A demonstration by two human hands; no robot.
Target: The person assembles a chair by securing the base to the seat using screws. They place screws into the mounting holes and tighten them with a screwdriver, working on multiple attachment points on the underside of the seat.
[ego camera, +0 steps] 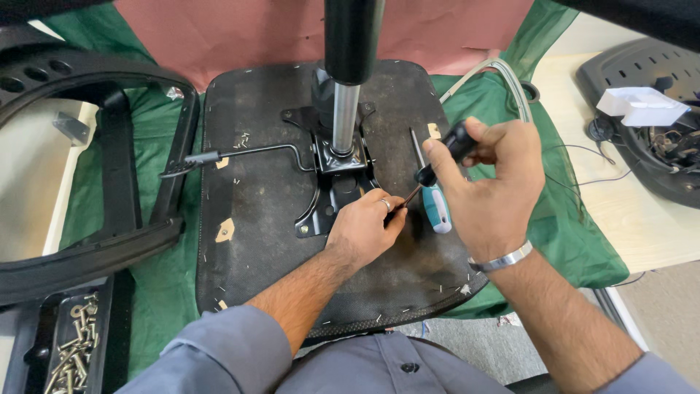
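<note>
Your seat base (pixel 262 219) lies upside down on the table, the bracket (pixel 332 186) and gas post (pixel 344 117) already mounted at its middle. Your right hand (pixel 492 182) is closed round a screwdriver (pixel 445 153); your left hand (pixel 361 230) pinches its tip just right of the bracket, so that fastening looks unfinished. A second screwdriver (pixel 436 204) lies between your hands.

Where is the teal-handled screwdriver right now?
In the head view, the teal screwdriver lies on the seat underside, right of the metal bracket, between the left hand and right hand.
</note>
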